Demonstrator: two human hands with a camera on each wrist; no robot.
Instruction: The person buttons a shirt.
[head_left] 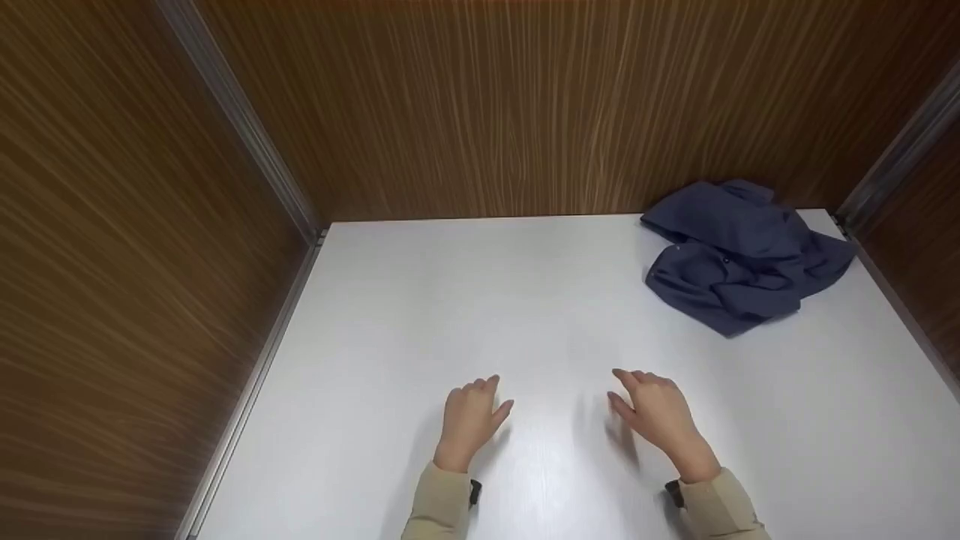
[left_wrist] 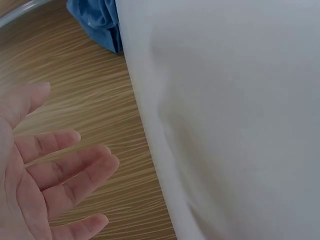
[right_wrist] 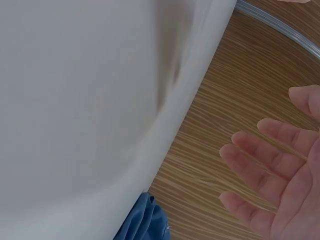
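A crumpled dark blue garment (head_left: 739, 255) with small buttons or snaps lies at the far right of the white table. My left hand (head_left: 470, 420) hovers over the near middle of the table, holding nothing. Opposite it, my right hand (head_left: 660, 412) is likewise bare and is the nearer of the two to the garment, though well apart from it. In the left wrist view, the left hand (left_wrist: 50, 175) shows loosely spread fingers, with blue cloth (left_wrist: 100, 22) at the top. The right hand's fingers look relaxed in the right wrist view, where blue cloth (right_wrist: 145, 220) appears at the bottom.
Wood-grain panels stand behind the table (head_left: 420, 300) and on both sides, the back panel (head_left: 510, 112) rising from its far edge. Metal channels (head_left: 247, 135) run along the corners. Each sleeved wrist wears a small black device (head_left: 674, 493).
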